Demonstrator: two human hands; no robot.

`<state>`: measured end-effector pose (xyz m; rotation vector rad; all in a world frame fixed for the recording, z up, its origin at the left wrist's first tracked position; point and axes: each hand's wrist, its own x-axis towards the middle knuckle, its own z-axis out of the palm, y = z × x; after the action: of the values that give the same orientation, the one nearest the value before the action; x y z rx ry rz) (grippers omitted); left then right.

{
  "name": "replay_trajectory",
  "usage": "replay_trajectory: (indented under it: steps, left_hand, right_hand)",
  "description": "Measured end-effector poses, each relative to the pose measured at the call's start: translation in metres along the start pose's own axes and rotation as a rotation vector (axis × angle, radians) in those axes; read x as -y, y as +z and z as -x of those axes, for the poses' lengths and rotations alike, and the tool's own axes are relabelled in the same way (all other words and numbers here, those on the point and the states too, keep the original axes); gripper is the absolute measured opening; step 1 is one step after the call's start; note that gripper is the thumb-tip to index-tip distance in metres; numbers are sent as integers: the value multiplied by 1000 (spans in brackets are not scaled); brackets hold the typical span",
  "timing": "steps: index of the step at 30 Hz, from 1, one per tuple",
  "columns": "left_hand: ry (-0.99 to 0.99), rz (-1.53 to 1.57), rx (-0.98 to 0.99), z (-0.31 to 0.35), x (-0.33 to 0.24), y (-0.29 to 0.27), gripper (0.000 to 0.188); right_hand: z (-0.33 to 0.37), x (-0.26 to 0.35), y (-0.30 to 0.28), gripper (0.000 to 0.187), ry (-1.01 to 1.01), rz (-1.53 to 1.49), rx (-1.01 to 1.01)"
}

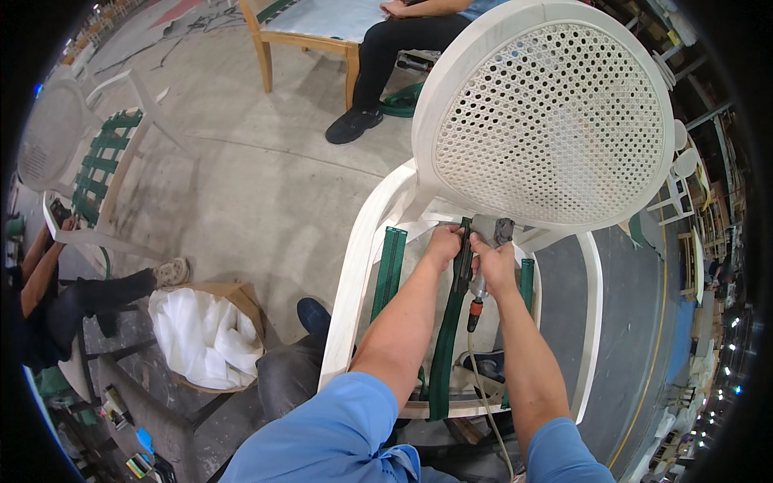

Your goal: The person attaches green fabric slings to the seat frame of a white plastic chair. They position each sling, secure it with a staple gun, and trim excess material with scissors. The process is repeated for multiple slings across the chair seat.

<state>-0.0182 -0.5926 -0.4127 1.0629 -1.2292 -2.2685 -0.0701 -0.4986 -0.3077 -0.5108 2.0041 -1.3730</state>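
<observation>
A pale wooden armchair frame with a round cane back (555, 121) stands before me. My right hand (493, 262) is wrapped round a grey pneumatic staple gun (485, 229), held at the back rail of the seat. An orange-banded coupling (476, 308) joins it to a thin air hose (483, 386). Beside the gun, my left hand (444, 244) pinches the far end of a dark green webbing strap (443, 354) that runs down to the front rail. Other webbing strips lie on its left (390, 270) and right (527, 282). The left fingertips are partly hidden.
White padding fills a cardboard box (245, 302) at lower left. Beyond it, a person's arms (44, 249) reach to another chair with woven green webbing (105, 165). Another person sits by a wooden chair (310, 36) at the top. A dark stool (153, 410) holds small tools.
</observation>
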Motion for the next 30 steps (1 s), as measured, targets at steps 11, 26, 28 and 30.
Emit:
replay_trajectory:
  steps: [11, 26, 28, 30]
  left_hand:
    - [38, 27, -11, 2, -1, -8, 25]
    - [96, -164, -45, 5, -1, 7, 32]
    - [57, -178, -39, 6, 3, 27, 30]
    - [122, -206, -169, 3, 15, 17, 32]
  right_hand:
    - [3, 5, 6, 20, 10, 37, -19]
    - [4, 1, -23, 22, 69, 3, -71]
    - [15, 4, -42, 27, 143, -8, -148]
    - [42, 15, -46, 31, 171, -70, -97]
